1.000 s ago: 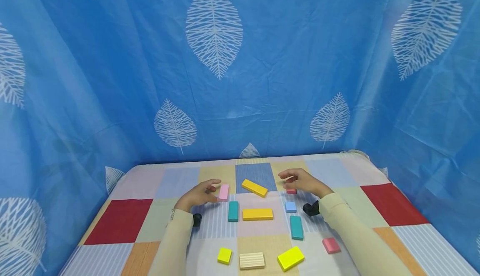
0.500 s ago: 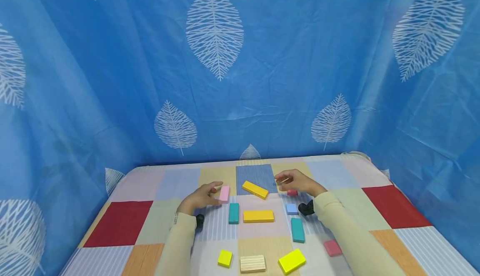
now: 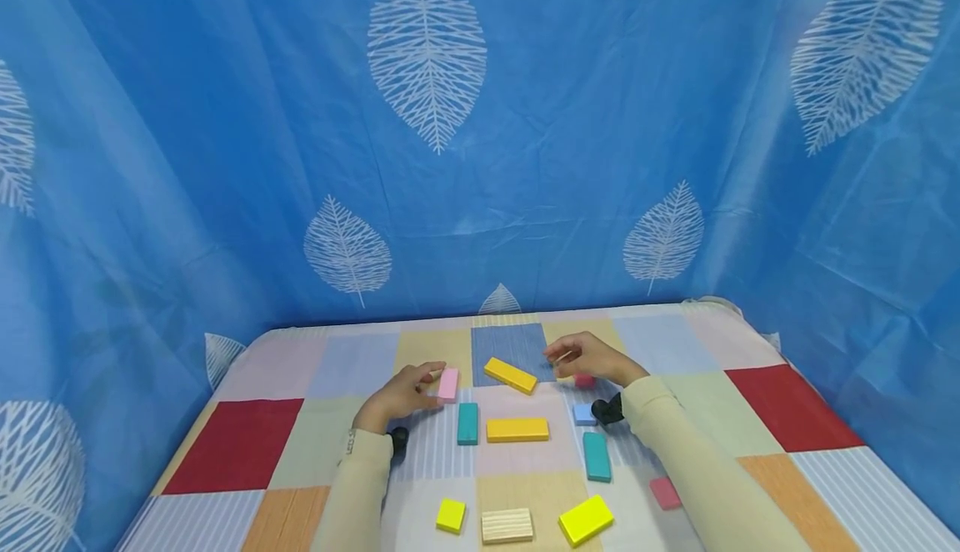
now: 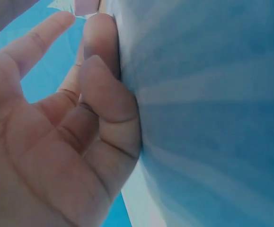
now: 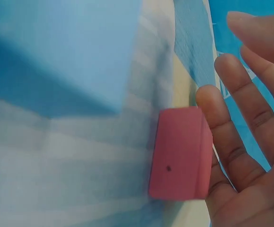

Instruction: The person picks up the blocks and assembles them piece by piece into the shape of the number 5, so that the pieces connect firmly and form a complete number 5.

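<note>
In the head view my left hand [image 3: 397,393] is at the pink block [image 3: 447,385], index fingertip at its far end and thumb at its near end. The left wrist view shows only an edge of that pink block [image 4: 86,5]; the other fingers curl down near the cloth. My right hand [image 3: 592,358] holds nothing, its fingers loosely bent to the right of the slanted orange-yellow block [image 3: 510,375]. Below and beside it is a small red block [image 5: 177,156], partly hidden from the head. A light blue block [image 5: 75,42] is close to the right wrist camera.
A second orange-yellow block [image 3: 517,429] lies between two teal blocks [image 3: 467,424]. Nearer are a small yellow block [image 3: 451,515], a ridged wooden block [image 3: 506,525], a larger yellow block [image 3: 586,520] and another red block [image 3: 665,493]. A blue curtain [image 3: 480,202] hangs behind.
My left hand has closed in slightly on the pink block. My right hand has shifted left, toward the slanted orange-yellow block. The blocks lie as before.
</note>
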